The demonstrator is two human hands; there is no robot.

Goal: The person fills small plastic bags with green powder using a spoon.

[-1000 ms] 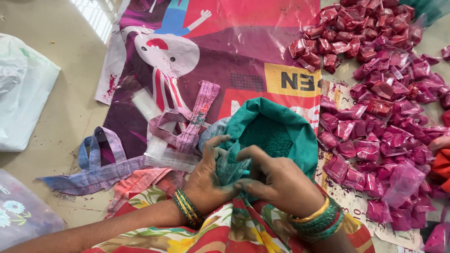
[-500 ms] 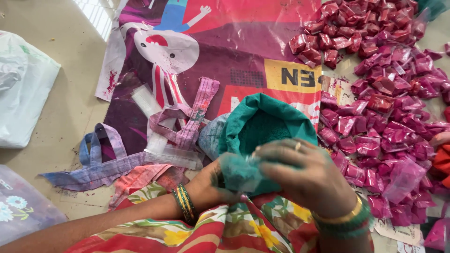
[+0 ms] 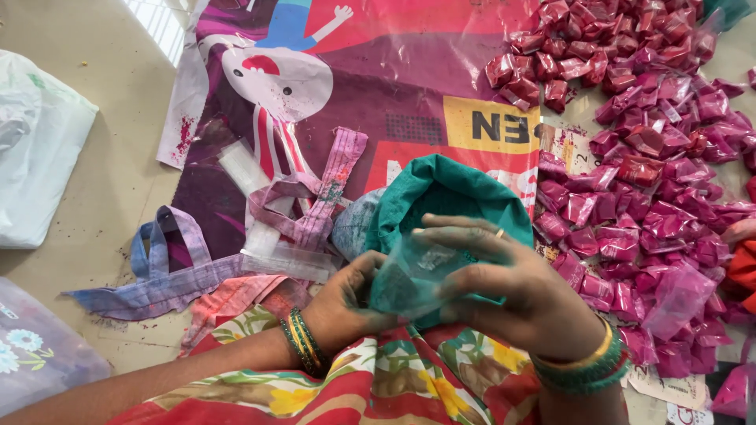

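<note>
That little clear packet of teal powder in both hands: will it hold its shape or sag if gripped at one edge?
The small clear packet looks like thin film, so it probably sags and bulges. It is pinched between the left hand and right hand, so likely light. Powder on the fingers hints it may leak or feel slippery.

A large printed plastic sheet (image 3: 409, 71) in purple, red and yellow with a cartoon figure lies spread on the pale floor (image 3: 94, 47). To the right, a broad heap of small clear packets filled with pink-red powder (image 3: 654, 149) covers the sheet's edge and the floor beyond. Purple-stained cloth strips (image 3: 169, 271) lie crossed near the sheet's lower left, with a few clear empty plastic sleeves (image 3: 240, 165) on top. A crumpled white plastic bag (image 3: 35, 149) rests at far left, and what seems a flower-printed plastic bag (image 3: 39, 354) below it.
</note>
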